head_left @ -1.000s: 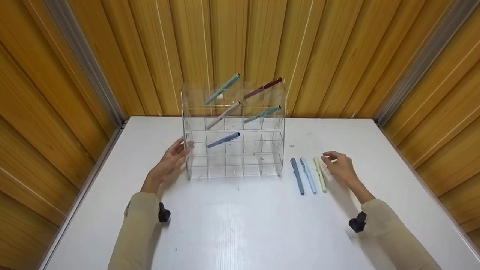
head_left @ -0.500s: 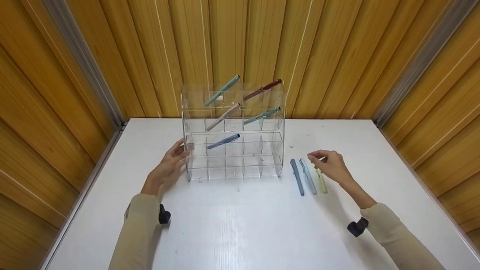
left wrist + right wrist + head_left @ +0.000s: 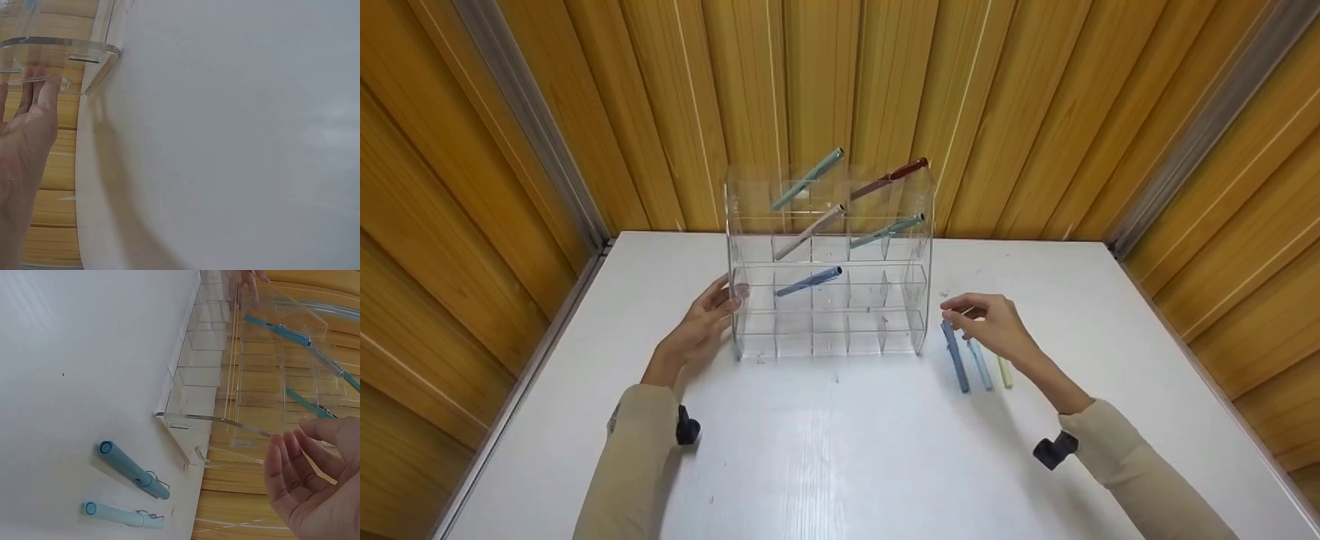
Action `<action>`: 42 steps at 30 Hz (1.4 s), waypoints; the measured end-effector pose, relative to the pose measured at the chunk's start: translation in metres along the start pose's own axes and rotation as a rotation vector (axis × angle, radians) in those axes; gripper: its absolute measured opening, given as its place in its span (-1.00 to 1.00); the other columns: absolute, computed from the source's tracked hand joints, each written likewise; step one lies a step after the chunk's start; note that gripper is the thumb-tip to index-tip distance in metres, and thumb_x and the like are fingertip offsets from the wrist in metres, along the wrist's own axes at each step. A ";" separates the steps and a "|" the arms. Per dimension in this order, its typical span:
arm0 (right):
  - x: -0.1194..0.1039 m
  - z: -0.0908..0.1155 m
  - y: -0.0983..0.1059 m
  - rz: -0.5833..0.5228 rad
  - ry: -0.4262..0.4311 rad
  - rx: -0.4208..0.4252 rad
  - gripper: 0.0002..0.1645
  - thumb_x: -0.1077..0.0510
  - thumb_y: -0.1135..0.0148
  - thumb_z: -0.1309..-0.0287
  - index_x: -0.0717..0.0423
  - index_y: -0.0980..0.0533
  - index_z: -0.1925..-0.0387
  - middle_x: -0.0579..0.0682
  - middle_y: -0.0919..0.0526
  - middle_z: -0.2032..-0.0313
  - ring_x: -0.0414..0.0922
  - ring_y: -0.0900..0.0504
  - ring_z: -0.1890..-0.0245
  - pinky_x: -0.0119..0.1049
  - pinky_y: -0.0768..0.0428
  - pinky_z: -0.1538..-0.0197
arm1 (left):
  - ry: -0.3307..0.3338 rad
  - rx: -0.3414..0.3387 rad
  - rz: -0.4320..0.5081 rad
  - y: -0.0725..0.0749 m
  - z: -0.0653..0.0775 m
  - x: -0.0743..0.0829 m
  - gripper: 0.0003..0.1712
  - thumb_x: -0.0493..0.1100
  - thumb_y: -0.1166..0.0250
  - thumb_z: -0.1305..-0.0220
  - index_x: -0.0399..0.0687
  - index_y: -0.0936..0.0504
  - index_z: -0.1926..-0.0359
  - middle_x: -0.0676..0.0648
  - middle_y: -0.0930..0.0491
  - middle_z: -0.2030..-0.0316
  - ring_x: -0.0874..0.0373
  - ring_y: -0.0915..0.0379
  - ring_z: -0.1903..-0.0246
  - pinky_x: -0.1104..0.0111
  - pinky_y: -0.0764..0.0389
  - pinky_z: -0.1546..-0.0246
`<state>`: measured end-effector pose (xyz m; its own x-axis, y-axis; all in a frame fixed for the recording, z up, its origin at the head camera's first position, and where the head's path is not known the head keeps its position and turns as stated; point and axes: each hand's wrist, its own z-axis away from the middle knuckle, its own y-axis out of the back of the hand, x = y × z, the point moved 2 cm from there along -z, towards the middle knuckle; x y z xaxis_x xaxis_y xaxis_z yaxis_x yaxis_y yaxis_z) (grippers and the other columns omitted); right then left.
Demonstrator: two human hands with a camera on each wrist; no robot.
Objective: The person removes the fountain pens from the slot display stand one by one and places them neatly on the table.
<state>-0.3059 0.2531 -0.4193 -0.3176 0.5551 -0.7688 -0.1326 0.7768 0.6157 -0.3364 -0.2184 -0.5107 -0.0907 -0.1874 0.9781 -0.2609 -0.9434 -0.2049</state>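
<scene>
My left hand rests against the left side panel of a clear acrylic pen rack, its fingers fairly straight in the left wrist view. My right hand hovers over the upper end of a dark blue pen, right of the rack. In the right wrist view its fingers are loosely bent, nothing held, apart from the pens below. Beside the dark blue pen lie a light blue pen and a yellow-green pen, both partly hidden by this hand.
Several pens lean in the rack: a teal pen, a dark red pen, a pale pink pen, a green pen and a blue pen. Wood-patterned walls surround the white table.
My right hand has moved left, from beside the yellow-green pen, across the light blue one, to the dark blue pen's upper end. My left hand stays against the rack.
</scene>
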 end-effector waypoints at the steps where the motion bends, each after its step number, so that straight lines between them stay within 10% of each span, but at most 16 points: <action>1: -0.001 -0.001 -0.002 -0.025 0.012 0.007 -0.72 0.19 -0.30 -0.36 0.30 -0.67 0.01 0.26 -0.77 0.16 -0.29 -0.70 0.34 -0.42 -0.74 0.32 | 0.004 0.001 -0.007 0.000 -0.001 0.000 -0.08 -0.17 -0.17 -0.53 -0.02 0.21 -0.66 -0.25 0.09 -0.61 -0.15 0.14 -0.62 -0.03 0.06 -0.63; 42: -0.078 -0.078 -0.123 -0.624 -0.054 -0.058 -0.35 0.27 -0.26 -0.37 0.17 -0.35 -0.44 0.18 -0.47 -0.38 -0.23 -0.77 0.17 -0.24 -0.78 0.03 | -0.015 -0.001 -0.009 0.002 0.000 -0.001 -0.10 -0.19 -0.15 -0.54 0.00 0.18 -0.66 -0.26 0.06 -0.60 -0.18 0.15 -0.61 -0.04 0.08 -0.63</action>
<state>-0.3380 0.0909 -0.4218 -0.1159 0.0175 -0.9931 -0.3292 0.9427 0.0550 -0.3369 -0.2205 -0.5121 -0.0740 -0.1828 0.9804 -0.2622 -0.9449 -0.1960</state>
